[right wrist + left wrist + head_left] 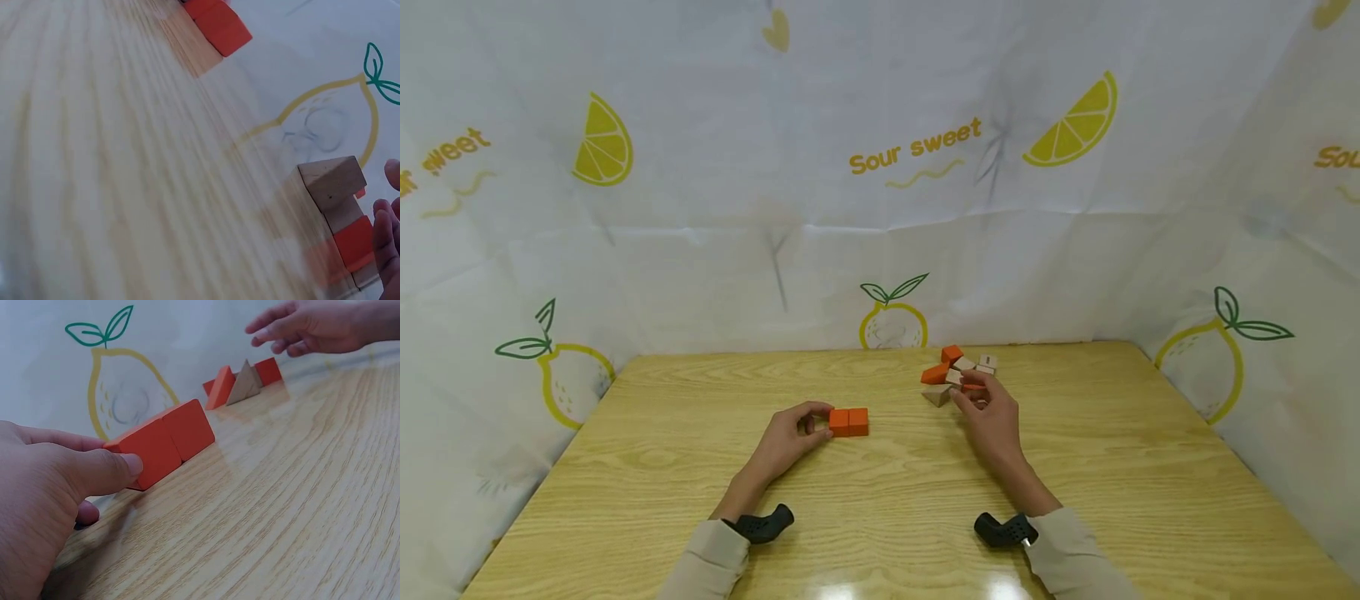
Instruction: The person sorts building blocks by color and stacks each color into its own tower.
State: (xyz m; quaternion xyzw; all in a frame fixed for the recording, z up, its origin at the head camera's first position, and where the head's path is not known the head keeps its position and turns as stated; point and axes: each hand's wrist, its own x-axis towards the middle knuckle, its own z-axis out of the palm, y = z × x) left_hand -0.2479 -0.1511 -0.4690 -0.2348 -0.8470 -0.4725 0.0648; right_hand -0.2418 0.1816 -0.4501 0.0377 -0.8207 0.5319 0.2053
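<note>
My left hand (786,437) pinches an orange block (838,423) between thumb and fingers, the thumb on its near face in the left wrist view. A second orange block (859,422) sits flush against its right side, both on the tabletop. Over the pile to the right hangs my right hand (996,417), fingers loosely bent. The left wrist view shows that hand (312,328) above the blocks with nothing in its fingers. Below and beside it lie a plain wood triangular block (937,395), an orange angled block (934,374) and a small pale wood block (953,377).
Behind the pile's front blocks are another orange block (951,354) and pale wood blocks (987,362). The wood-grain table (895,500) ends at the back against a white sheet (737,283) printed with lemons. Black wrist bands (767,524) sit on both forearms.
</note>
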